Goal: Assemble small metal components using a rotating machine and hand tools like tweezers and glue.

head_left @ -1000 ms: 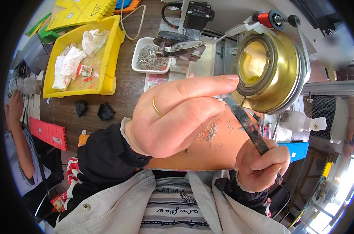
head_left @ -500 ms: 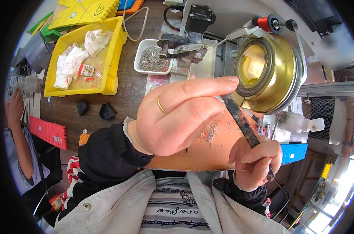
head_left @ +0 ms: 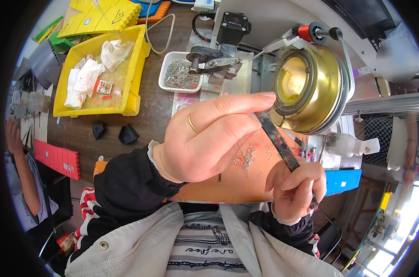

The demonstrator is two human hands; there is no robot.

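Note:
My right hand [head_left: 298,189] is closed round a dark, worn flat strip [head_left: 283,148] flecked with red, which slants up and left. Its upper end meets the fingertips of my left hand [head_left: 209,131], in front of the brass-coloured round drum [head_left: 327,90]. The left index and middle fingers reach forward, pressed together; the thumb and whatever they pinch are hidden. A very fine thread seems to run near those fingertips. Below the hands, on the orange board [head_left: 204,191], lies a small heap of silvery wire hooks [head_left: 244,158].
A white tray [head_left: 162,76] of similar hooks stands beyond my left hand, beside a machine arm [head_left: 214,62]. A yellow bin [head_left: 138,81] holds crumpled tissues. A red thread spool [head_left: 306,32] sits above the drum. Clear bottle [head_left: 348,144] at right; a co-worker's hand [head_left: 14,134] far left.
The view has shifted slightly, and my hands with the strip appear a little further left. Their hold looks the same. The co-worker's hand at far left has moved lower.

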